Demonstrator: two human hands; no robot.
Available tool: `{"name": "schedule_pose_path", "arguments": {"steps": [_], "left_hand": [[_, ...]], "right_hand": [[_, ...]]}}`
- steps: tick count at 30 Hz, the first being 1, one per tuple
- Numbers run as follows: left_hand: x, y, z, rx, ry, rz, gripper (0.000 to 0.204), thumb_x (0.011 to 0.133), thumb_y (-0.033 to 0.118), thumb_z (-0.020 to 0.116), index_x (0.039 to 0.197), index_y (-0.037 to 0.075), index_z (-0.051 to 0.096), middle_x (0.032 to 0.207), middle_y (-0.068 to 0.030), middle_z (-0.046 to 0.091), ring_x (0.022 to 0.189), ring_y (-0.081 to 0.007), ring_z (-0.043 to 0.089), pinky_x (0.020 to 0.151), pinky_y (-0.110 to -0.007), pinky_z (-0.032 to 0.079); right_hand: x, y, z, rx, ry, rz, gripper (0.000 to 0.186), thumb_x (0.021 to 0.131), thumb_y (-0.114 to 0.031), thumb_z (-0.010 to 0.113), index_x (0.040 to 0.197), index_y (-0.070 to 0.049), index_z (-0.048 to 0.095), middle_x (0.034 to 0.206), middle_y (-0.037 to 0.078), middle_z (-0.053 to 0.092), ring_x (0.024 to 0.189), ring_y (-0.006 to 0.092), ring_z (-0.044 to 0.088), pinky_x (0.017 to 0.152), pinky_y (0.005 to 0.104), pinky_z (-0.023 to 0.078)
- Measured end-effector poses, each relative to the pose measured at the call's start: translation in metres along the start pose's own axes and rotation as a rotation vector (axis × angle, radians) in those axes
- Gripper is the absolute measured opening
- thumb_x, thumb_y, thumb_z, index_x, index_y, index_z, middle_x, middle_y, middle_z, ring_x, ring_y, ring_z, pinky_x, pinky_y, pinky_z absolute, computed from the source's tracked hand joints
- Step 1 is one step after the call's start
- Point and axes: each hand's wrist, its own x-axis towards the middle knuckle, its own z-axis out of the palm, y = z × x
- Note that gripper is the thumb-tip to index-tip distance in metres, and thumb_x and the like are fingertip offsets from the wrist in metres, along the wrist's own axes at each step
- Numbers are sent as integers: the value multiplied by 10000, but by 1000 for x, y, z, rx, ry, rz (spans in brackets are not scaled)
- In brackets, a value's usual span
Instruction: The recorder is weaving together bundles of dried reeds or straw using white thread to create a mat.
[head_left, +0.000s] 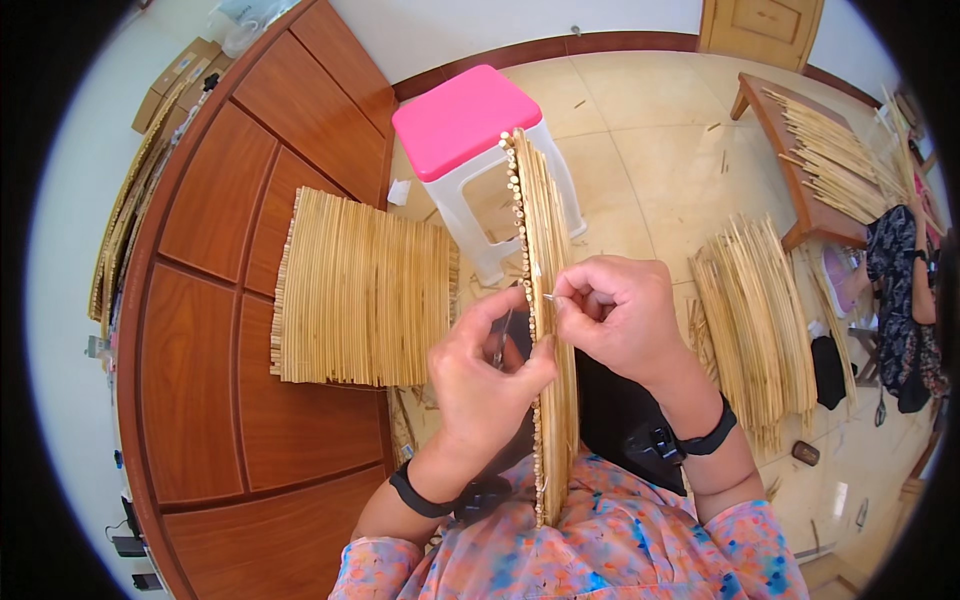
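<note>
A mat of straw-coloured reed stalks [550, 230] stands on edge in front of me, its lower end against my lap. Cut stalk ends form a knobbly row along its left side. My left hand [480, 365] grips that edge, thumb on the near side and fingers reaching around it. Something dark shows within the curl of the left hand, too unclear to name. My right hand [615, 310] is closed in a pinch beside the mat's right face. A thin, pale needle-like piece [548, 297] sticks out from its fingertips and touches the mat.
Another reed mat [365, 290] leans against the brown wooden cabinet [205, 400]. A pink-topped stool [465, 120] stands ahead. Loose reeds [755, 320] lie to the right, near a low wooden table [765, 130] with more reeds. Another person's arm [922, 260] shows at far right.
</note>
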Motion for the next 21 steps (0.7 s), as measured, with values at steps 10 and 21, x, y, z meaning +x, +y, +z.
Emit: {"name": "schedule_pose_path", "arguments": {"steps": [10, 21], "left_hand": [[6, 9, -6, -37, -26, -37, 456, 787, -32, 721, 1216, -69, 571, 859, 2, 576, 581, -1, 448, 505, -171, 353], [43, 57, -53, 673, -277, 372, 291, 930, 114, 626, 1188, 23, 525, 851, -129, 634, 655, -295, 632, 577, -371, 476]], "right_hand": [[-4, 12, 19, 300, 118, 200, 53, 815, -25, 687, 834, -5, 642, 713, 3, 638, 620, 46, 589, 551, 219, 469], [-7, 19, 29, 605, 146, 229, 72, 899, -50, 647, 896, 17, 623, 789, -17, 618, 679, 14, 554, 602, 193, 460]]}}
